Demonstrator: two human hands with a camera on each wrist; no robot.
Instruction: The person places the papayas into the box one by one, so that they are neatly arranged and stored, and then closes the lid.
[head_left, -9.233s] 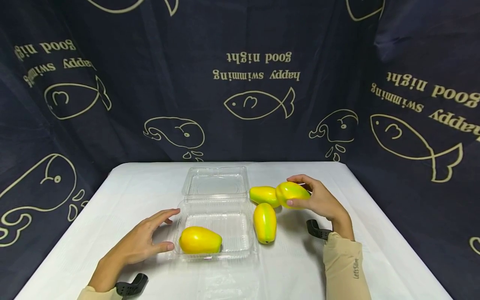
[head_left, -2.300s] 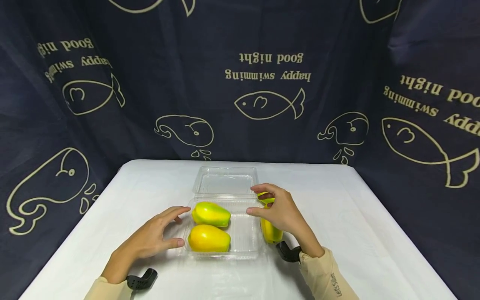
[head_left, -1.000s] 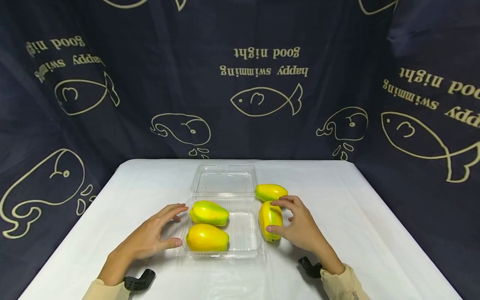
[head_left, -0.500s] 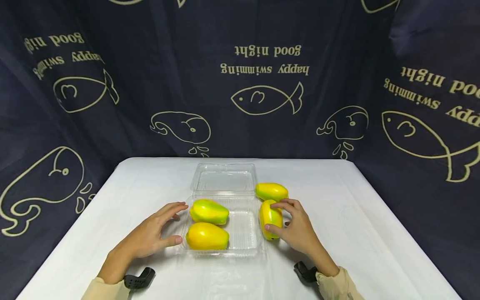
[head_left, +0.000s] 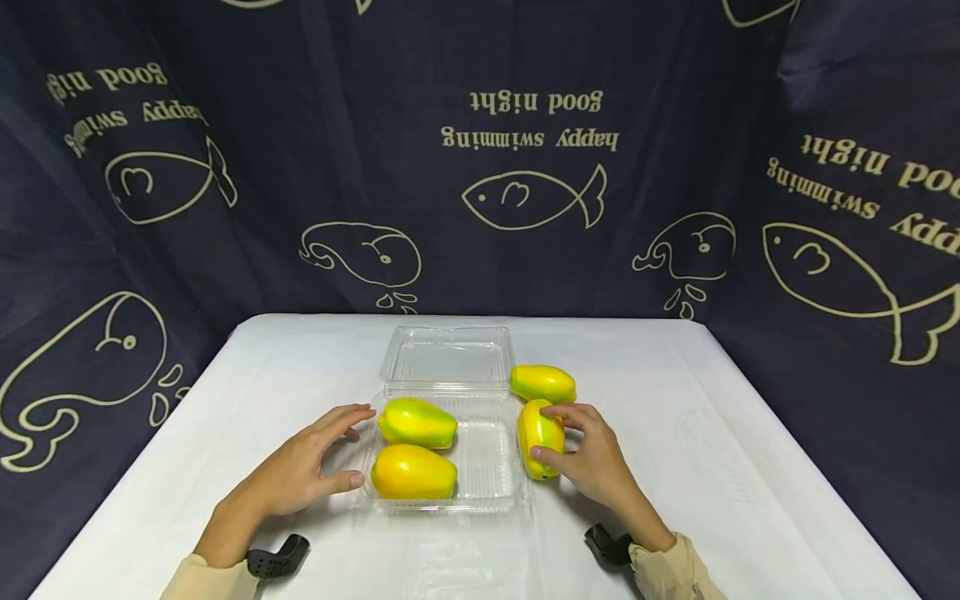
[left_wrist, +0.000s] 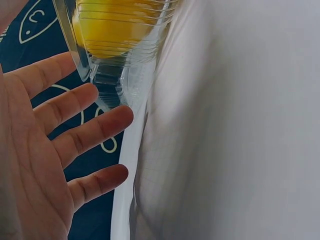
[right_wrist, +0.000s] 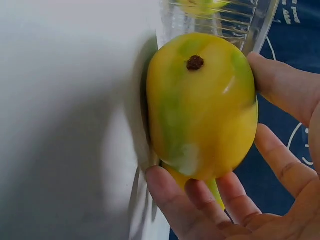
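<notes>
Yellow-green papaya (head_left: 540, 427) lying on white counter (head_left: 712, 450) just right of clear clamshell box (head_left: 491, 492), being gripped by right hand (head_left: 592, 454), fingers (right_wrist: 200, 197) curling round it. Left hand (head_left: 300, 471) resting against box's left wall, fingers (left_wrist: 75, 137) spread, holding nothing. Two papayas (head_left: 415, 446) sitting inside; another (head_left: 543, 382) lying behind.

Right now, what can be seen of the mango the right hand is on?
The mango is yellow with green streaks, glossy, with a dark stem scar on its near end. It lies on the white tablecloth, close against the right wall of the clear clamshell box. The right hand grips it, thumb and fingers curled round its sides.
</notes>
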